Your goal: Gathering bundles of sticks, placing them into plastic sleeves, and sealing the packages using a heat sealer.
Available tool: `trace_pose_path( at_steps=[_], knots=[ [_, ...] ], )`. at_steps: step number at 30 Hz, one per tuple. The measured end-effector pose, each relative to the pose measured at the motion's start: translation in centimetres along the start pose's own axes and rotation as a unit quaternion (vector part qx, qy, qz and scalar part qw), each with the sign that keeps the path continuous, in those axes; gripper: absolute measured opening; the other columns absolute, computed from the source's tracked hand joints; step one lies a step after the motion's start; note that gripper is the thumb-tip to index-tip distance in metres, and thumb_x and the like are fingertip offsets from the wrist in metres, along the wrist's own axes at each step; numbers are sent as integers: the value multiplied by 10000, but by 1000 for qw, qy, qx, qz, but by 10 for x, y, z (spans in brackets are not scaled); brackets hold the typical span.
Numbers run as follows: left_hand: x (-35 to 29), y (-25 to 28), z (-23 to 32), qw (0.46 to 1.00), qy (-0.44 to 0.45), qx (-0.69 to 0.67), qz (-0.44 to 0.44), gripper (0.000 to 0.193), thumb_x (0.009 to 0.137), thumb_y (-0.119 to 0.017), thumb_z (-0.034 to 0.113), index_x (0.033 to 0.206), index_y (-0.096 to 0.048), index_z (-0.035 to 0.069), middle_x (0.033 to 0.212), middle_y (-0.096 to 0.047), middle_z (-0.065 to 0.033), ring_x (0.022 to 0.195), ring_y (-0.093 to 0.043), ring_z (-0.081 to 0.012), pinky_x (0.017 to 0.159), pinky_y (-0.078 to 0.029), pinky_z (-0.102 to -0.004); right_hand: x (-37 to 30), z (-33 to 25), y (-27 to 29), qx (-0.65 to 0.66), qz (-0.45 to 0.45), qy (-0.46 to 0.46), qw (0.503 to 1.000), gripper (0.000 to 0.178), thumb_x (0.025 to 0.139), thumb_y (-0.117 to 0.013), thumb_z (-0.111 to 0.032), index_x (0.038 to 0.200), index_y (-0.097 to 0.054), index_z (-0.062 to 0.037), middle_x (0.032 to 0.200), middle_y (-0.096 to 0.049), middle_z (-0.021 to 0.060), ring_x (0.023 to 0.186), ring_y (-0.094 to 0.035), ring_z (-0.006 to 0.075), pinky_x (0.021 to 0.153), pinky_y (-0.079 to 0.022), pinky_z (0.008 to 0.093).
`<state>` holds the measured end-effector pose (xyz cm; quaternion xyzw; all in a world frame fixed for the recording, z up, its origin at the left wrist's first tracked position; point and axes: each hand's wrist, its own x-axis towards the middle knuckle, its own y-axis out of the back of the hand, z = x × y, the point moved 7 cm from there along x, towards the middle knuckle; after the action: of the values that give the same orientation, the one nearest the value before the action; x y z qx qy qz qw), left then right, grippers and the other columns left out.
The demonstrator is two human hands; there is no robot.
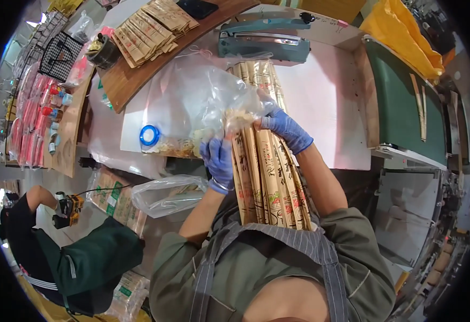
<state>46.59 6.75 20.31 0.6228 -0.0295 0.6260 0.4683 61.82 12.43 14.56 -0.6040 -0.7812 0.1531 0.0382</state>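
Note:
A bundle of paper-wrapped chopsticks, printed brown sleeves side by side, leans lengthwise against my apron. Its far end meets the gathered mouth of a transparent plastic bag spread over the white table. My left hand, in a blue glove, is closed on the bag's edge at the left of the bundle; its fingertips are partly hidden. Across from it, my blue-gloved right hand grips the bag's mouth at the right side of the bundle's end. Beyond my right hand lies another bagged bundle of chopsticks.
A teal bag sealer stands at the back. Loose chopstick packets lie on a brown board at back left. A blue tape roll sits left. Another person works at lower left. A green-topped surface is at right.

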Motion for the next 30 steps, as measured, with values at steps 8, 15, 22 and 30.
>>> trace_pose_path(
  at_steps=[8,15,22,30],
  knots=[
    [10,-40,11,977,-1,-212,-30,293,690,-601,-18,972,-597,62,866,-550,-77,698,-545,-246,576,-440,-327,-34,-3,23,120,86,4,989,898,681,-716,-168,1390,-175,-59,1224,-454,161,1060,-486,213,913,-379,286],
    [10,-40,22,995,-21,-93,-21,200,665,-606,10,853,-565,65,726,-476,-71,736,-507,-265,651,-409,-375,-34,1,31,136,85,0,987,856,684,-711,-144,1380,-218,-62,1254,-433,161,1109,-457,220,944,-360,302],
    [2,-41,44,947,-140,-256,-136,451,697,-569,28,1139,-562,117,684,-449,-39,599,-472,-217,514,-399,-326,-24,15,41,104,74,42,991,857,694,-727,-231,1357,-231,-9,1267,-414,150,1134,-434,217,949,-366,299],
    [-51,-88,21,816,401,-365,-200,118,817,-548,72,918,-494,48,702,-455,15,608,-424,-88,546,-384,-239,-63,-7,60,123,72,91,986,1042,584,-736,-540,1329,-268,18,1279,-401,158,1119,-451,222,951,-379,314]
  ],
)
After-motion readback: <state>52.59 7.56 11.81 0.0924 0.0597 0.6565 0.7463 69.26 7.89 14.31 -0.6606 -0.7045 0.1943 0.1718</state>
